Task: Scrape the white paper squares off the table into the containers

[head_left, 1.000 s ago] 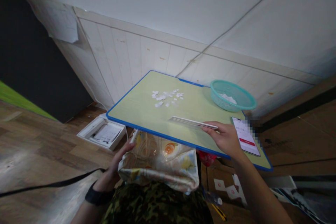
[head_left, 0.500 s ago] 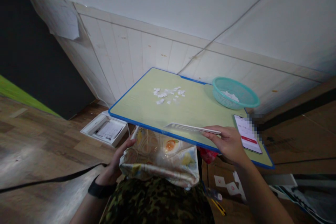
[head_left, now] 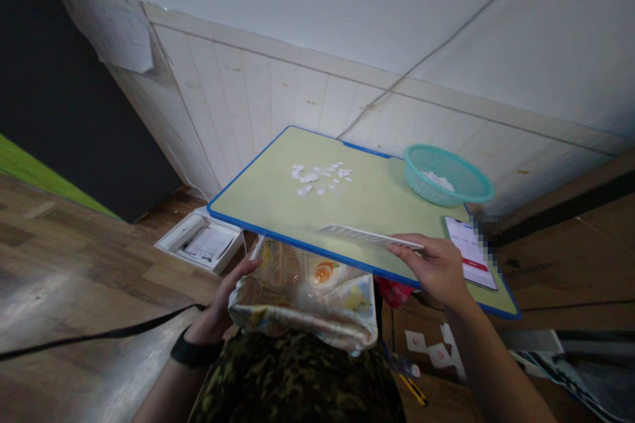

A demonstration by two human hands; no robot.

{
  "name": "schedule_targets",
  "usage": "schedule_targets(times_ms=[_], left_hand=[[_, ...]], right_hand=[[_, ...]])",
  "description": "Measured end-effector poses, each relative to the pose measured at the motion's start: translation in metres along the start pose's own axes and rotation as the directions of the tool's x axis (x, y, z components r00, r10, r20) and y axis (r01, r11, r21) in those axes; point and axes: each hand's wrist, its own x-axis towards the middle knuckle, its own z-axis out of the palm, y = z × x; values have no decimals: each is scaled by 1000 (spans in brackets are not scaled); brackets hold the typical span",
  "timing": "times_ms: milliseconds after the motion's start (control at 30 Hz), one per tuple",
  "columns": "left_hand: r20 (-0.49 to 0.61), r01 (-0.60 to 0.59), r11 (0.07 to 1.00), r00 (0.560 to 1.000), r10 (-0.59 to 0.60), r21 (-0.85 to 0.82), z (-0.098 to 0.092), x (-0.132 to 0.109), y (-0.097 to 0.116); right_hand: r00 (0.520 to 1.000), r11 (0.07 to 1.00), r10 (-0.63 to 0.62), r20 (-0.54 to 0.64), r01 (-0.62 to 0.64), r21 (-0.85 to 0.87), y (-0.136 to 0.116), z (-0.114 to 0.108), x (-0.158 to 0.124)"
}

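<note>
My right hand [head_left: 436, 268] is closed around the end of a thin white strip [head_left: 370, 236] with a row of slots, held tilted above the front part of a pale yellow folding table [head_left: 258, 192] with a blue edge. My left hand [head_left: 233, 294] grips the left rim of a box-shaped container [head_left: 302, 327] lined in fruit-patterned cloth or plastic, which sits at my lap just under the table's front edge. Scattered white paper scraps [head_left: 317, 175] lie beyond the strip, mid-table. The strip's exact kind is unclear.
At the table's right stand a turquoise plastic basket [head_left: 473, 175] with white scraps and a phone [head_left: 469, 251]. An open white box [head_left: 198, 241] lies on the floor at left. Below right are white cards [head_left: 415, 342] and a yellow cutter [head_left: 414, 390]. A panelled wall [head_left: 292, 89] borders the table's far side.
The slotted strip has risen slightly and moved away from the table's front edge in my right hand, its angle changed. My left hand keeps its grip on the container. The view has shifted slightly.
</note>
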Motion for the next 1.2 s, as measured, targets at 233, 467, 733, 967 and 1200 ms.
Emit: schedule_targets(times_ms=[233,467,733,967,1200], left_hand=[[52,29,999,998,-28,-13,-6,6,-1],[-37,43,999,998,-44,-30,4,-1,7],[-30,40,999,999,-41,-26,3,-1,8],[-70,14,1000,997,-14,-5,5,-4,9],[-50,32,999,998,-31,7,6,-5,10]], right_hand=[[984,994,108,-145,-104,37,18,34,29],[997,997,52,-50,-49,62,14,39,41],[986,997,69,-151,-73,-23,24,26,41],[996,998,62,-71,-61,10,21,27,37],[993,997,78,-89,-75,34,22,30,38]])
